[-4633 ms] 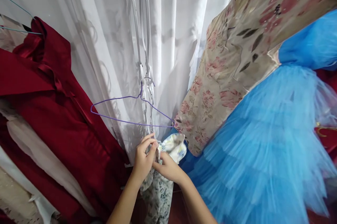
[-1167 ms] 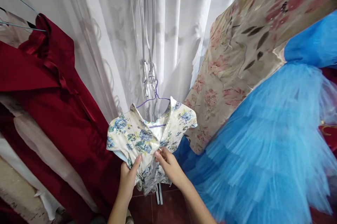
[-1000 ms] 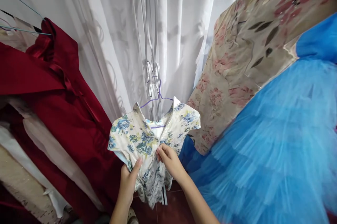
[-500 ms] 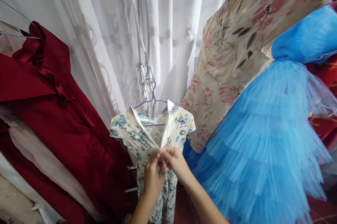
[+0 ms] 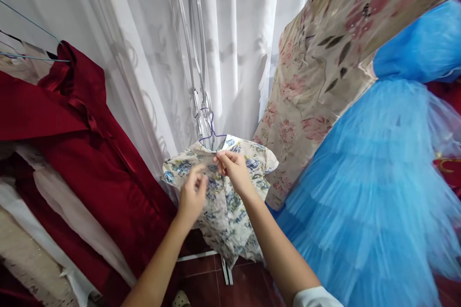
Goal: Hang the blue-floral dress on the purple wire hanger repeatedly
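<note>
Flowered garment point(image 5: 230, 206), pale with blue blooms, hangs straight ahead at the middle, within reach of both arms. Nearest is the white sleeve point(image 5: 317, 297) on the right arm. The right hand point(image 5: 219, 157) pinches the cloth just below the neck opening, thumb against fingers. The left hand point(image 5: 202, 175), slightly blurred, is released, its fingers loosely curled in front of the garment's chest; whether they brush the cloth I cannot tell. A purple hanger point(image 5: 212, 124) rises from the neckline. To the left hangs a red dress point(image 5: 118, 187); to the right, a blue ruffled dress point(image 5: 363, 167) partly covers a beige dress point(image 5: 302, 91) with pink flowers. Down below, a pale shoe point(image 5: 181, 300) rests on the reddish tiled floor point(image 5: 201, 285). Behind the hanger stands a metal rack point(image 5: 197, 100), and past it a white curtain point(image 5: 234, 47) falls in folds
</note>
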